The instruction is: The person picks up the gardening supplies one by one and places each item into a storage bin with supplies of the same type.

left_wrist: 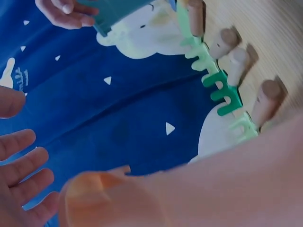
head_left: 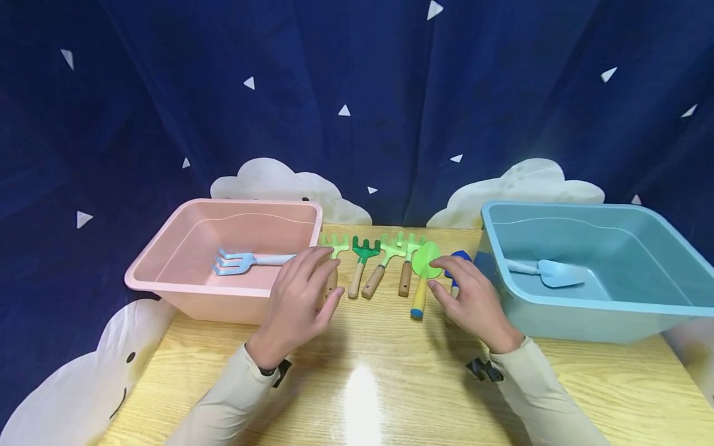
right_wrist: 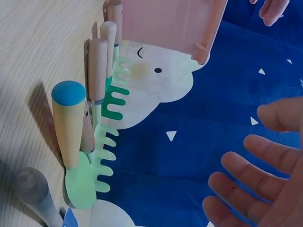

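Observation:
My left hand (head_left: 301,303) hovers by the near right corner of the pink bin (head_left: 195,289), fingers loosely bent and holding nothing. It partly hides a light green hand rake (head_left: 338,245). Over the row's right end is my right hand (head_left: 474,303), also holding nothing in the right wrist view, its fingers spread. Nearest to it are a green trowel (head_left: 426,260) with a yellow handle and a partly covered blue-headed tool (head_left: 460,254). Between the hands lie a dark green hand rake (head_left: 365,250) and light green rakes (head_left: 393,248) with wooden handles.
A light blue rake (head_left: 237,262) lies inside the pink bin. The blue bin (head_left: 591,306) at the right contains a light blue trowel (head_left: 560,274). Behind the wooden table (head_left: 413,396) hangs a dark blue curtain (head_left: 362,62) with white triangles and clouds.

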